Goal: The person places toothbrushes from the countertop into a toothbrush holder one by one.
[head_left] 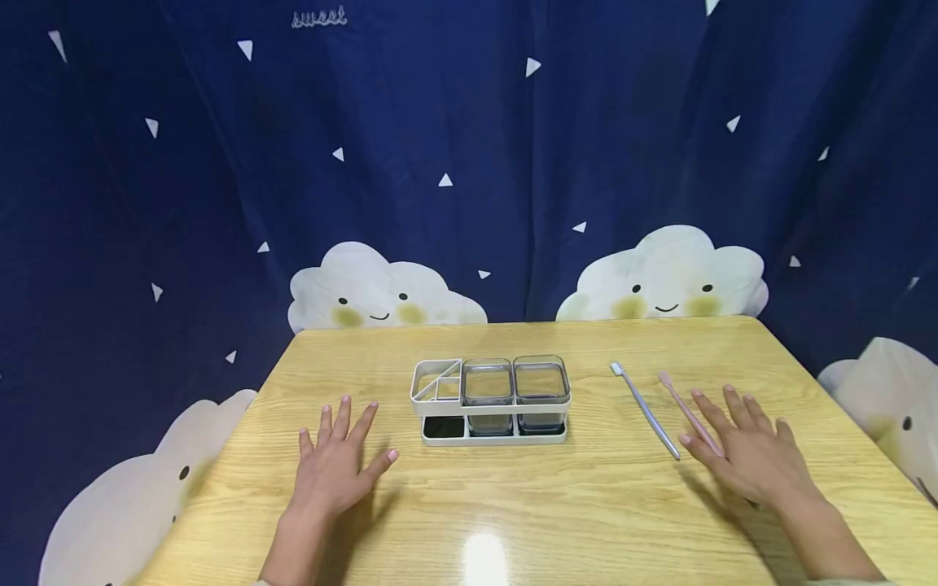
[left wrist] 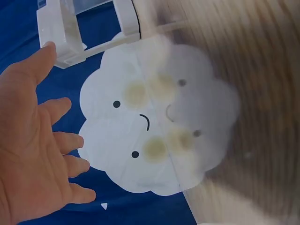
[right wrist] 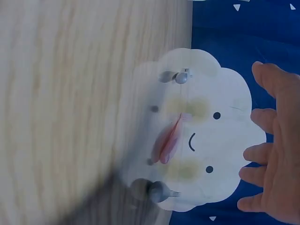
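Note:
In the head view, a white toothbrush holder [head_left: 437, 440] with two clear square cups [head_left: 489, 395] stands mid-table. My left hand [head_left: 333, 464] hovers to its left, fingers spread and holding nothing. In the left wrist view, the thumb overlaps a corner of the holder [left wrist: 65, 28]. To the right lie a blue toothbrush [head_left: 648, 415] and a pink toothbrush [head_left: 692, 415]. My right hand [head_left: 755, 456] is spread beside and partly over the pink one, with nothing in its grasp. A dark grey toothbrush [right wrist: 159, 192] shows in the right wrist view; in the head view my right hand mostly hides it.
The light wood table [head_left: 557, 505] ends at a dark blue curtain [head_left: 440, 106] printed with white clouds and triangles. A bright light reflection [head_left: 485, 560] lies on the near part of the tabletop.

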A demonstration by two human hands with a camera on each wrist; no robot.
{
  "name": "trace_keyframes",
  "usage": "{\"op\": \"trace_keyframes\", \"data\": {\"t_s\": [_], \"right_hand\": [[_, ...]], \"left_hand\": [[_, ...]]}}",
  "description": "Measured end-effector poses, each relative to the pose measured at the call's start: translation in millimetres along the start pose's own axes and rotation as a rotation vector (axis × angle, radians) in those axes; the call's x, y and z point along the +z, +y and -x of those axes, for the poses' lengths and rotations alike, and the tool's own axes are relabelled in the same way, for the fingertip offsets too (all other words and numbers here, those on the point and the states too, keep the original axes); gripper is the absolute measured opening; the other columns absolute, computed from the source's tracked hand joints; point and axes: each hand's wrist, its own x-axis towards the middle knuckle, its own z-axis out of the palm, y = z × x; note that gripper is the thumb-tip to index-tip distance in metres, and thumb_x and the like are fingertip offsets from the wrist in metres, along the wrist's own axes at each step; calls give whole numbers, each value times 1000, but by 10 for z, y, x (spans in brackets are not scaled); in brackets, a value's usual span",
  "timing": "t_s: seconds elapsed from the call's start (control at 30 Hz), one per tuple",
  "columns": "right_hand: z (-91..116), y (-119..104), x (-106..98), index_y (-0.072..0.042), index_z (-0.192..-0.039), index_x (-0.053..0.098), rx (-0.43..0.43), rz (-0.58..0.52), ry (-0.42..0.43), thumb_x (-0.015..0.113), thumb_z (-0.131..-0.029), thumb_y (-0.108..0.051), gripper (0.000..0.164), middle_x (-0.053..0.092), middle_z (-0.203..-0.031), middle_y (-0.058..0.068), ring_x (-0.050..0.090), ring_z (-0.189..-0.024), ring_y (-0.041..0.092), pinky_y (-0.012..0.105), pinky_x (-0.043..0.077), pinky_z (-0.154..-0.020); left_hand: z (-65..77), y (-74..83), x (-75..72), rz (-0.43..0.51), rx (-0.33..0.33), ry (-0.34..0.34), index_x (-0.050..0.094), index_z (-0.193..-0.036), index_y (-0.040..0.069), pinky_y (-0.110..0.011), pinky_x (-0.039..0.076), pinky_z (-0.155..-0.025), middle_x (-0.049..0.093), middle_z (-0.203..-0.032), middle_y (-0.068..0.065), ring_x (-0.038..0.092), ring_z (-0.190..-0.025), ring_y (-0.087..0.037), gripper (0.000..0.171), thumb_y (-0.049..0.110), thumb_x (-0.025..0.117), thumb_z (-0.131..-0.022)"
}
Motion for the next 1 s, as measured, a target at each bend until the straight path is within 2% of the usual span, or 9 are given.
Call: {"op": "trace_keyframes", "data": {"t_s": [0.17,0.3,0.43,0.7,0.87,1.0], "right_hand": [[19,37,-10,-9,-145,31,-46,-77,80,52,-92,-44,67,26,-139,37,26,-122,57,72,22,-85],[37,36,-18,-7,-145,33,-45,-157,67,55,-92,-41,66,28,-138,37,32,-116,60,72,28,-80],[31,35,-26,-4,-144,32,-37,-249,29,56,-92,-38,67,27,-139,37,32,-114,61,74,28,-78],[-13,41,-60,0,-144,30,-21,-448,-23,58,-92,-33,67,27,-138,37,29,-116,62,73,28,-81],[-31,40,-55,-2,-145,27,2,-504,-58,57,-93,-34,68,26,-140,35,24,-120,60,73,26,-82],[-26,39,-38,0,-144,31,-5,-530,-48,58,-93,-32,66,31,-138,34,28,-120,57,72,30,-82]], "left_hand": [[-17,0,-1,58,-2,11,37,-144,13,-70,15,-96,23,-147,-25,21,-131,-48,72,52,57,-86],[-14,-23,26,116,-1,20,38,-142,9,-69,21,-94,28,-144,-27,30,-127,-47,73,46,63,-85],[-14,-43,54,167,19,56,41,-140,6,-67,27,-92,33,-141,-28,36,-123,-47,72,44,65,-84],[-90,11,45,315,21,60,41,-140,7,-63,30,-94,32,-142,-24,35,-125,-44,70,45,64,-85],[-133,49,57,393,17,56,42,-139,6,-61,29,-96,33,-142,-24,33,-127,-43,70,41,66,-84],[-146,62,80,461,17,38,42,-139,5,-60,28,-98,34,-142,-24,31,-128,-42,70,40,68,-84]]}}
